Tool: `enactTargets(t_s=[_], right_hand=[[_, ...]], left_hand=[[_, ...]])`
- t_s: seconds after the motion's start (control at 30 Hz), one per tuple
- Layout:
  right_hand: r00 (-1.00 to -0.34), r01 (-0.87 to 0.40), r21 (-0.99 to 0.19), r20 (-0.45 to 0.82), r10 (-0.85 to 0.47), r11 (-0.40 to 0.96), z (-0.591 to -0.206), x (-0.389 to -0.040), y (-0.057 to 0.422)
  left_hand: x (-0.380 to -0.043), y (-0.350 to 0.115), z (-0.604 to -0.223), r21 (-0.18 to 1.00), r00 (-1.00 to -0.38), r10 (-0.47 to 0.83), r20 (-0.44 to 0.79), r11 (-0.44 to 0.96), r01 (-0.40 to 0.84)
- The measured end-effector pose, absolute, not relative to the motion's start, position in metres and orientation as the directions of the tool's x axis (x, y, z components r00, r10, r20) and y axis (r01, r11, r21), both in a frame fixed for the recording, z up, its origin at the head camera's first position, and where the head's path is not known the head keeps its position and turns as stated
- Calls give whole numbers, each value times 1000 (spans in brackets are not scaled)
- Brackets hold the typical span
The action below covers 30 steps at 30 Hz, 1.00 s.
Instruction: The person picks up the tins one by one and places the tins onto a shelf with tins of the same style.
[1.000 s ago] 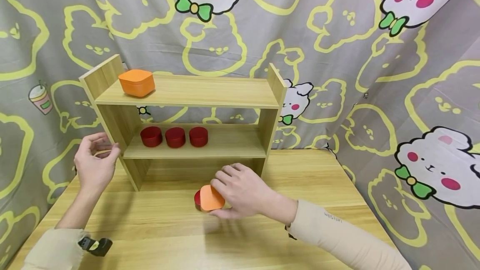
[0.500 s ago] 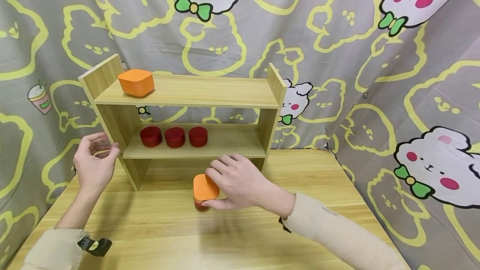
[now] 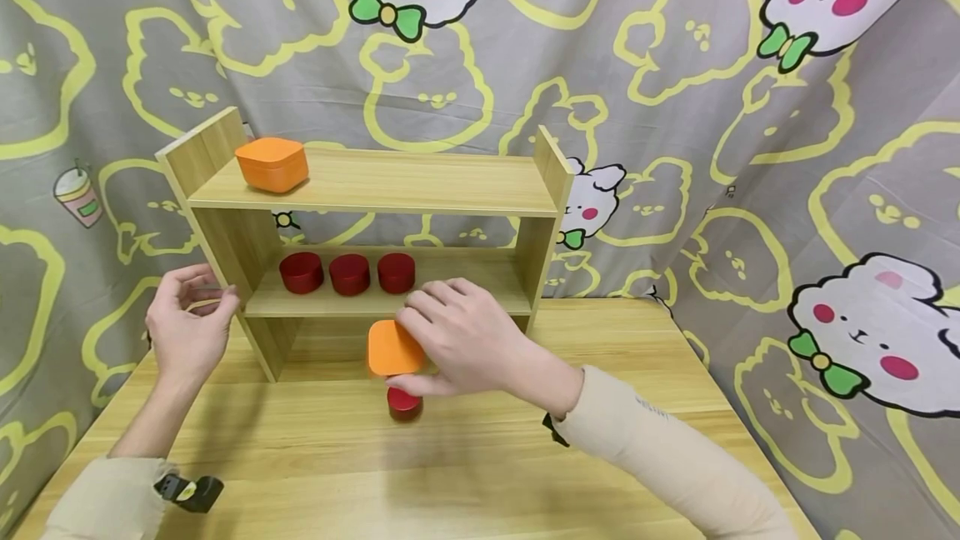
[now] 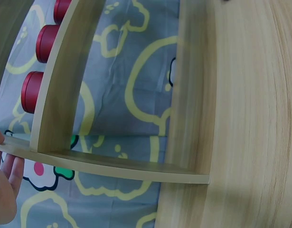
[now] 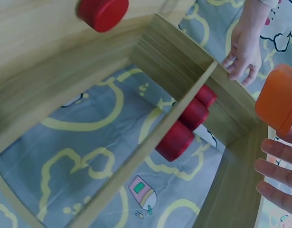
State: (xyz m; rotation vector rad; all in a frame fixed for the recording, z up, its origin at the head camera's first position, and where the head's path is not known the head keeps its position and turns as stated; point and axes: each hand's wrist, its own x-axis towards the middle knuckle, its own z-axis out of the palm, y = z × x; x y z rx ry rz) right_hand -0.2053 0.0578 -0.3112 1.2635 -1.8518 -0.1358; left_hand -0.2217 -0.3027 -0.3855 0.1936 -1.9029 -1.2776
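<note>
My right hand [image 3: 468, 344] grips an orange rounded-square box [image 3: 394, 348] between thumb and fingers, above the table in front of the shelf; the right wrist view also catches this orange box [image 5: 277, 97]. Just below it, a round red tin [image 3: 405, 405] sits on the table, partly covered by my thumb and the box. At the left, my left hand [image 3: 189, 319] holds the front edge of the wooden shelf's side panel [image 3: 217, 248]. In the left wrist view, the thumb and fingers [image 4: 15, 173] lie on either side of that board.
Three red tins [image 3: 350, 275] stand in a row on the middle board. Another orange box [image 3: 273, 165] rests at the left end of the top board [image 3: 420, 182]. Below and around the shelf spreads a wooden table [image 3: 315, 457], with a patterned curtain [image 3: 675, 107] behind.
My right hand has lifted the orange box up and to the left, toward the shelf, uncovering more of the red tin on the table. The left hand stays put.
</note>
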Motion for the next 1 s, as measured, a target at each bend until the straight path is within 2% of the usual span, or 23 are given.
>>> enactTargets(t_s=[0.37, 0.67, 1.0], right_hand=[[-138, -725, 483, 596, -791, 491, -289, -210, 48], [-103, -714, 498, 620, -778, 492, -265, -217, 37], [-99, -706, 499, 633, -768, 503, -242, -220, 30]], left_hand=[[-221, -302, -387, 832, -654, -533, 537, 462, 307], [-221, -304, -388, 834, -646, -546, 533, 467, 294], [-222, -301, -386, 838, -655, -545, 524, 466, 283]])
